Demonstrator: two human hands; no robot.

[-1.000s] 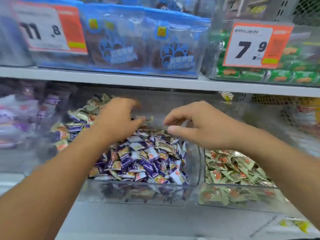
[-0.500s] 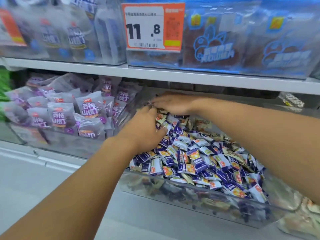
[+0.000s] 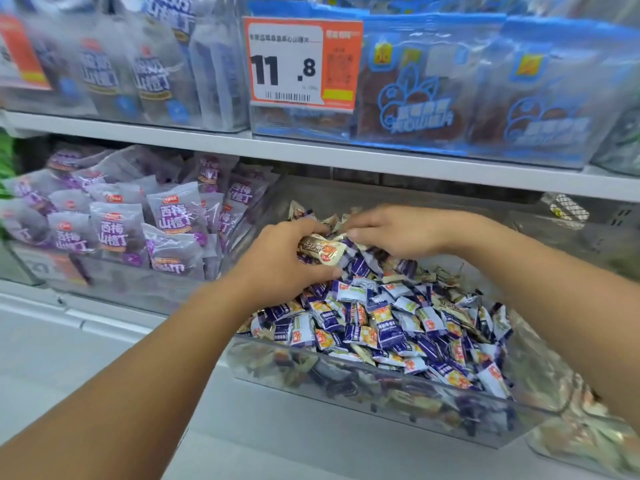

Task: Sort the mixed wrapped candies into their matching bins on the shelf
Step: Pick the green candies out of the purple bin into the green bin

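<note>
Fingers (image 3: pixel 313 233) of the left hand (image 3: pixel 280 258) curl round a cream-wrapped candy (image 3: pixel 322 250) at frame centre, grasping it just above the candy pile. Fingers of the right hand (image 3: pixel 401 232) bend down into cream candies at the rear of the pile; whether they grasp any cannot be told. Both hands work inside a clear plastic bin (image 3: pixel 381 393) at lower right of centre, filled mostly with purple-and-white wrapped candies (image 3: pixel 391 327). Purple snack bags (image 3: pixel 114 230) fill the adjacent bin at left. An orange price tag (image 3: pixel 301 64) reading 11.8 hangs on the upper shelf (image 3: pixel 311 150).
</note>
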